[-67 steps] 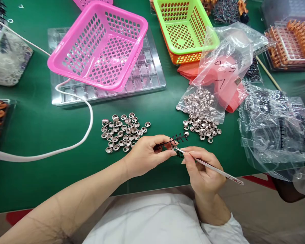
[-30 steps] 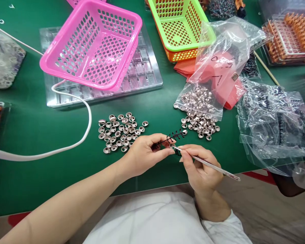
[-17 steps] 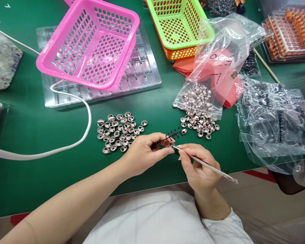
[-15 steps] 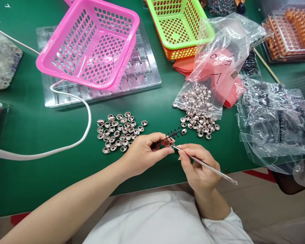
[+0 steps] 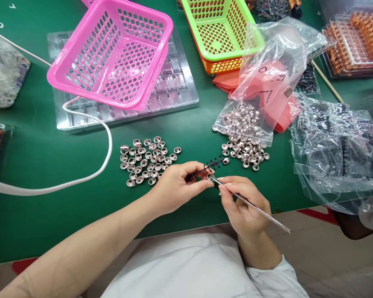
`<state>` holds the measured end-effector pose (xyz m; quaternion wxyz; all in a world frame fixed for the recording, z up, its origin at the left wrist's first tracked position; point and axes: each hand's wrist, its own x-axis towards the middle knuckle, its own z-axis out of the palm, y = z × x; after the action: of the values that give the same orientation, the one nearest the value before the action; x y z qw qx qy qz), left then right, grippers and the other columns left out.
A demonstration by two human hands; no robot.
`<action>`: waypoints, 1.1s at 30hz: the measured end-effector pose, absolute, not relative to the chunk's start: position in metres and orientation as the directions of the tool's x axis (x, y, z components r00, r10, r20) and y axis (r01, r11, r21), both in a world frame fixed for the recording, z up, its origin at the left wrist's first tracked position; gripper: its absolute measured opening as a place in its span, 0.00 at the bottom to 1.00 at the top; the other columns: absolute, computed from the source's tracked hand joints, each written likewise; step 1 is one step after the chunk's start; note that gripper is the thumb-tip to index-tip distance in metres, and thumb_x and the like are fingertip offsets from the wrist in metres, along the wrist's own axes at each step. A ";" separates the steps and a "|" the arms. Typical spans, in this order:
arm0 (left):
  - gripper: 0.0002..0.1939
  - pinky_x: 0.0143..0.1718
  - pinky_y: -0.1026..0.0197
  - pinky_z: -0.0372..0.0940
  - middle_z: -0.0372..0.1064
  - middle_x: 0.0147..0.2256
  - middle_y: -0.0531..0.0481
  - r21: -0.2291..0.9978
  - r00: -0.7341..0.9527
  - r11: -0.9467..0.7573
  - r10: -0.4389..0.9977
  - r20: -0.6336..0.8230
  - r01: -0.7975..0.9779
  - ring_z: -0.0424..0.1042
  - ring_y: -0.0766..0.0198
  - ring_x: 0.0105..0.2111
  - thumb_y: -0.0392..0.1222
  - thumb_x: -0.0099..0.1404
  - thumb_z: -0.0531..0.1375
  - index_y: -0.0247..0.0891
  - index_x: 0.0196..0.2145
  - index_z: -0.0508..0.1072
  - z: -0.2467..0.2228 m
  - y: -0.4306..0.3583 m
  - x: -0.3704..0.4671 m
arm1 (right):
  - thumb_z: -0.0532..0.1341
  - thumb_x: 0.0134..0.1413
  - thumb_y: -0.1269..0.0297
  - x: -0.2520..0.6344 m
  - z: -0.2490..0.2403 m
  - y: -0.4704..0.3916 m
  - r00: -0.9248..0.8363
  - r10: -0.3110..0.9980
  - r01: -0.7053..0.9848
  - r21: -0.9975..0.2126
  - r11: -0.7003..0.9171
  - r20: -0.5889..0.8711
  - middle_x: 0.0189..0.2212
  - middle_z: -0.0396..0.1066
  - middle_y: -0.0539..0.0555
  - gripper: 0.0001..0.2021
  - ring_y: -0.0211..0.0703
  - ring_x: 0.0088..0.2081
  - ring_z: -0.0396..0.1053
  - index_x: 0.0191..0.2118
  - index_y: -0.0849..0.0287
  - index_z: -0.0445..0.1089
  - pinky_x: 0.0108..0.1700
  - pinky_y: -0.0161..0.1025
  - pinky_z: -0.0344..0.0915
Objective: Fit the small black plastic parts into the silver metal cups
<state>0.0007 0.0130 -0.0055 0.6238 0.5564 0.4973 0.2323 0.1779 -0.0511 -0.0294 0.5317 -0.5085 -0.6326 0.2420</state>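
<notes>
My left hand (image 5: 177,188) is closed, with a black strip with short side prongs (image 5: 214,163) sticking out past its fingers. At its thumb and fingertip sits a small silver ring-like cap (image 5: 209,177), partly covered. My right hand (image 5: 245,203) is closed in a pinch round a slim silver metal tool (image 5: 269,216). The tool's tip meets the cap between the two hands, and its rear end points down to the right. A bit of black below the cap is mostly hidden by my fingers. Loose silver caps (image 5: 149,161) lie left of my left hand.
More caps (image 5: 250,153) spill from a clear bag (image 5: 267,95). Behind are a pink basket (image 5: 112,93) on a metal tray (image 5: 186,82) and a green basket (image 5: 224,56). A white cable (image 5: 108,145) curves at left; plastic bags (image 5: 338,153) lie at right.
The tool's rear end has dipped slightly, while its tip stays at the cap. Both hands keep nearly the same place and grip. The whole view has shifted a little.
</notes>
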 end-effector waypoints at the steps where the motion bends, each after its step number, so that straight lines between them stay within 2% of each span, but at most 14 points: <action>1: 0.11 0.28 0.68 0.64 0.74 0.29 0.52 0.924 0.398 0.277 0.842 -0.365 0.263 0.68 0.68 0.27 0.44 0.60 0.67 0.35 0.37 0.79 -0.006 0.013 0.000 | 0.65 0.55 0.80 0.178 -0.029 -0.051 0.084 0.903 0.384 -0.850 0.360 0.420 0.38 0.79 0.52 0.16 0.44 0.40 0.79 0.45 0.52 0.71 0.38 0.43 0.81; 24: 0.11 0.28 0.67 0.66 0.77 0.31 0.51 0.925 0.406 0.237 0.846 -0.346 0.296 0.71 0.67 0.27 0.45 0.61 0.66 0.36 0.38 0.80 -0.006 0.013 -0.001 | 0.65 0.57 0.79 0.178 -0.030 -0.051 0.058 0.917 0.390 -0.855 0.343 0.395 0.39 0.80 0.52 0.15 0.44 0.40 0.80 0.45 0.52 0.71 0.40 0.43 0.80; 33: 0.11 0.30 0.65 0.68 0.79 0.32 0.50 0.922 0.397 0.252 0.845 -0.358 0.295 0.73 0.64 0.29 0.47 0.61 0.67 0.36 0.36 0.80 -0.006 0.012 -0.001 | 0.65 0.56 0.79 0.179 -0.029 -0.048 0.009 0.885 0.441 -0.797 0.414 0.465 0.38 0.79 0.52 0.16 0.44 0.39 0.80 0.45 0.52 0.70 0.36 0.41 0.79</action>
<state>-0.0013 0.0125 -0.0062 0.6123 0.5688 0.5010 0.2247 0.1788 -0.0475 -0.0294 0.5092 -0.4954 -0.6690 0.2184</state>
